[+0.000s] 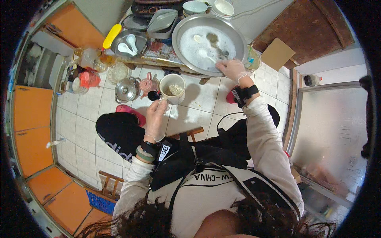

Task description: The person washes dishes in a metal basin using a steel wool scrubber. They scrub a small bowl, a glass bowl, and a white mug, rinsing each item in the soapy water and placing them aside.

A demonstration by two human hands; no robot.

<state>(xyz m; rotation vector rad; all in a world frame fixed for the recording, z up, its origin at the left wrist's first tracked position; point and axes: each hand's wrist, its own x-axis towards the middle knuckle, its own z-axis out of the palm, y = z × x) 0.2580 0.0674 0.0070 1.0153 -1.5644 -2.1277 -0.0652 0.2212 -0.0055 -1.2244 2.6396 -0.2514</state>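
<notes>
My left hand (156, 117), in a clear thin glove, grips a pale mug (179, 98) by its handle and holds it above the tiled floor. Whitish foam or residue shows inside the mug. My gloved right hand (233, 70) reaches over the near right rim of a large metal basin (176, 44). Its fingertips are in the suds beside a white spoon (207, 55) and a dark scrubber-like thing (222, 54); whether they grip either one is hidden. Soapy water (190, 32) fills the basin, with a darker gap in the foam.
The basin stands on a low table (160, 63). White spoons (126, 47) lie in a metal tray (116, 38), near grey containers (162, 25) and bowls (195, 7). On the floor are a lidded pot (125, 90), a pink teapot (146, 83) and a glass bowl (119, 73).
</notes>
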